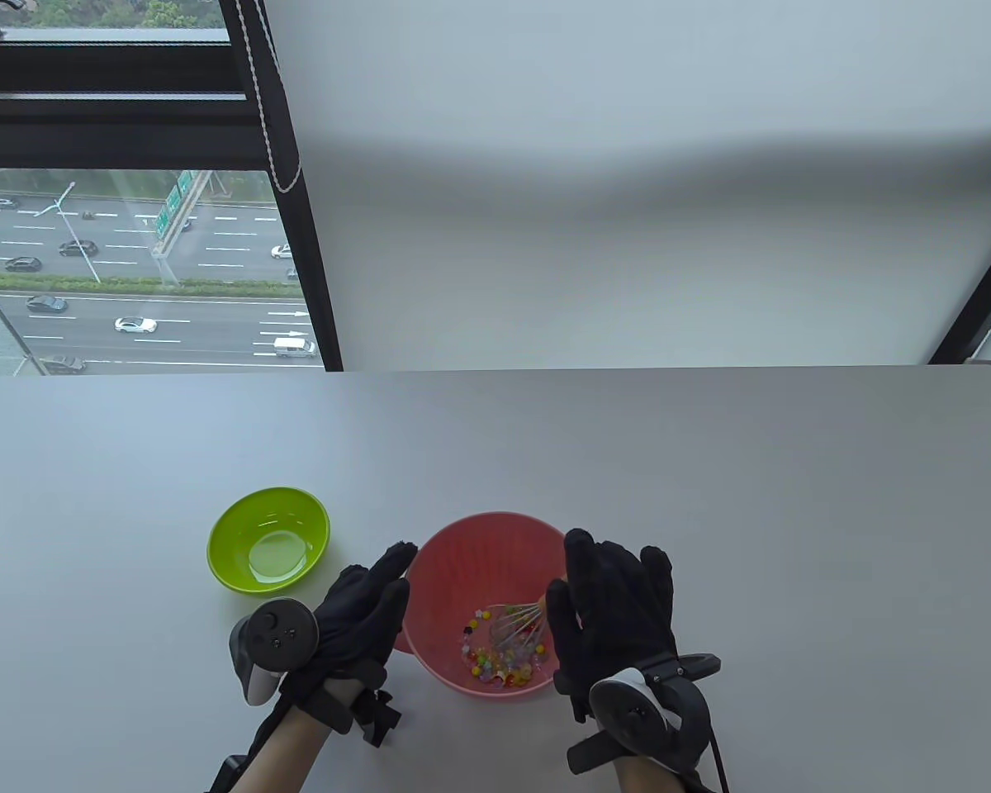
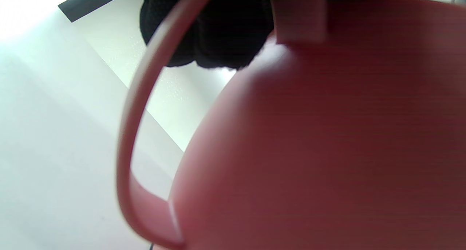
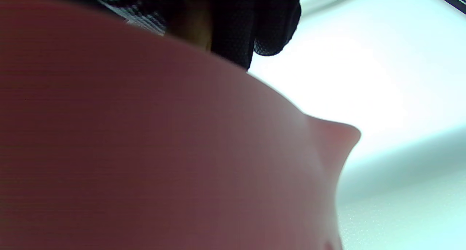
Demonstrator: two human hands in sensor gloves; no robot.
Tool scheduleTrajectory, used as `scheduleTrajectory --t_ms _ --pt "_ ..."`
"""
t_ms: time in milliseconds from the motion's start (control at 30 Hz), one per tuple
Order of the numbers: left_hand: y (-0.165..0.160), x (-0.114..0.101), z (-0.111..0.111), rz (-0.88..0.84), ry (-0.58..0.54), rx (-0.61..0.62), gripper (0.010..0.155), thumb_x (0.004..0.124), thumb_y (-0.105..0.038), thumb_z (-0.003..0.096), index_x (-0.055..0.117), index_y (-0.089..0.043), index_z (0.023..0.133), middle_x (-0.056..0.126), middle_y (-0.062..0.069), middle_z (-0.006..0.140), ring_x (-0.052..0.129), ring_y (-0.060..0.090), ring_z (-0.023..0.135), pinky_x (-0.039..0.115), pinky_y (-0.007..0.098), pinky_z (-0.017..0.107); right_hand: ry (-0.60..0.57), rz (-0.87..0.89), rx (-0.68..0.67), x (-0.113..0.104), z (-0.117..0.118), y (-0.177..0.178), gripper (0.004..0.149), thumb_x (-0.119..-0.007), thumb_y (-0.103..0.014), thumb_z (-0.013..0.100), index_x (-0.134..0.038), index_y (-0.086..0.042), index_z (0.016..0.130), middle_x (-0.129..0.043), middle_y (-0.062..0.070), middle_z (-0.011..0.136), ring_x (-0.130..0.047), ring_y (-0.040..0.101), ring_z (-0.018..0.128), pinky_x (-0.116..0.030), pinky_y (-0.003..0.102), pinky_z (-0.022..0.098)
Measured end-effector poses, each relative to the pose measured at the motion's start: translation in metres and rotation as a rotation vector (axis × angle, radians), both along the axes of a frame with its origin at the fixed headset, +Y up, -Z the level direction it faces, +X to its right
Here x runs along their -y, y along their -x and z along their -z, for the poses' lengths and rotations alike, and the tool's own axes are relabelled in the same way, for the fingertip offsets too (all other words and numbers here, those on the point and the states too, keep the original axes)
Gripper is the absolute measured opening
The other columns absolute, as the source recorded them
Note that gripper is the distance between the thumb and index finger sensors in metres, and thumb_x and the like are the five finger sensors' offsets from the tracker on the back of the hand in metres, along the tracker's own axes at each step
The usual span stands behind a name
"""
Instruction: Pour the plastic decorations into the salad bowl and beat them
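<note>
Nearest the table's front edge, two gloved hands with trackers strapped on their backs. Left hand laid against the left outer wall of the pink salad bowl, fingers nearly straight, tips reaching up to the rim; whether the thumb hooks the rim cannot be told. Right hand at the bowl's right rim, fingers curled around the wooden handle of a wire whisk, most of the handle hidden behind the palm. Whisk head down among the plastic decorations, a small heap of coloured beads on the bowl's floor, toward its near side. In both wrist views, little but blurred pink wall and black glove. Further left and slightly back, apart from the pink one, a green bowl, upright on the grey table. Beyond the far edge, a white blind and a window over a road.
</note>
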State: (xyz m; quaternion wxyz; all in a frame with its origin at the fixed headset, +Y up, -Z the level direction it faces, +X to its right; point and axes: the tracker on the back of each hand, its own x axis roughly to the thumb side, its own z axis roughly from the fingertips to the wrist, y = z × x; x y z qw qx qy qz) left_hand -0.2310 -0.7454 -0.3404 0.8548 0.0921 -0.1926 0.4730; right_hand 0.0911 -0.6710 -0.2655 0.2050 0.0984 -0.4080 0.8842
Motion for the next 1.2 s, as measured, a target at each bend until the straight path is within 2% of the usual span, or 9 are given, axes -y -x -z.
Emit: scheduleTrajectory --t_ms 233,533,1200 --pt "0.0001 0.0000 0.0004 -0.005 0.005 0.003 0.061 0.056 -0.062 0.0585 0.063 -0.027 0.109 0.093 -0.003 0.059 0.086 0.031 0.074 0.045 0.059 0.078 0.031 0.030 -0.025 0.0027 0.0017 0.0026 0.063 -0.067 -0.059 0.059 -0.042 -0.037 0.112 -0.088 -0.014 0.085 -0.077 0.017 0.090 -0.040 0.051 0.080" --pt "-0.0002 0.0005 0.0005 -0.016 0.014 0.007 0.062 0.055 -0.062 0.0585 0.062 -0.027 0.109 0.093 -0.003 0.059 0.087 0.031 0.074 0.045 0.059 0.078 0.041 0.005 -0.034 0.0056 0.0028 0.0089 0.062 -0.069 -0.058 0.059 -0.043 -0.039 0.112 -0.085 -0.014 0.090 -0.076 0.017 0.093 -0.039 0.051 0.080" --pt "0.0002 0.0014 0.0008 -0.016 0.017 0.010 0.062 0.055 -0.062 0.0586 0.062 -0.028 0.109 0.093 -0.002 0.061 0.086 0.031 0.074 0.045 0.059 0.078 -0.020 -0.025 0.019 0.0028 -0.0009 0.0054 0.060 -0.065 -0.054 0.061 -0.037 -0.042 0.112 -0.080 -0.011 0.093 -0.067 0.020 0.096 -0.036 0.051 0.080"
